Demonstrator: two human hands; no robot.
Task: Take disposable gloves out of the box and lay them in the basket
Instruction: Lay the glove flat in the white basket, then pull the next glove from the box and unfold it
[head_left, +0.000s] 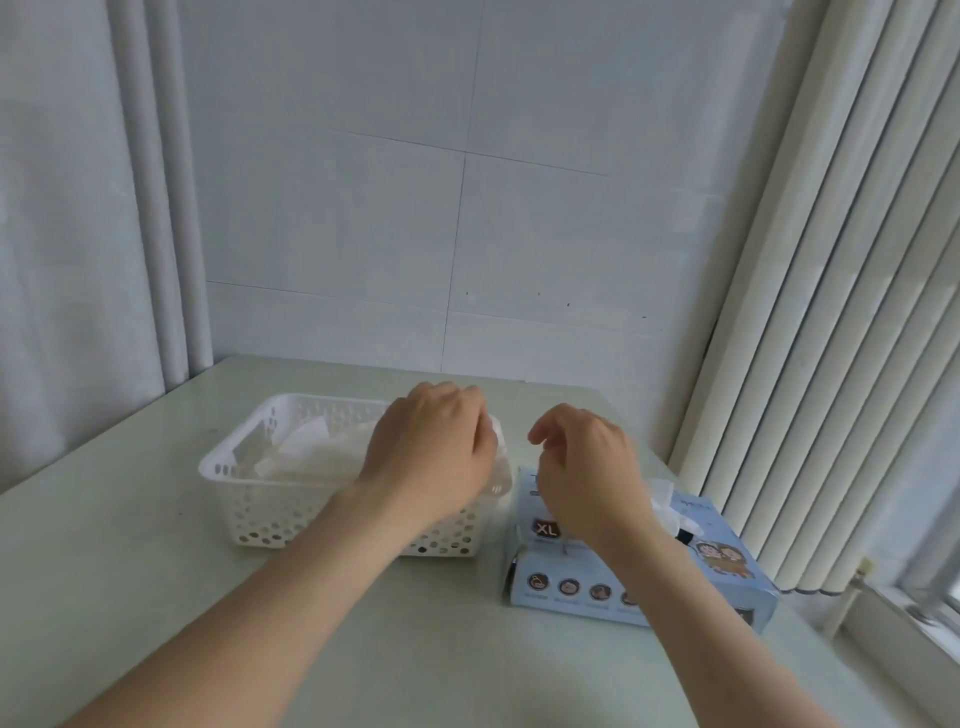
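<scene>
Clear plastic gloves (311, 447) lie crumpled in a white perforated basket (270, 514) toward the table's far left. One more glove (667, 501) pokes from the top of a blue box (571, 587) marked "XL", just beside the basket's right end. The left hand (431, 447) curls over the basket's right rim and the right hand (587, 467) curls above the box; whether either grips film cannot be told. Bare table (156, 597) lies open toward the near edge, and blinds (831, 312) hang past its right edge.
</scene>
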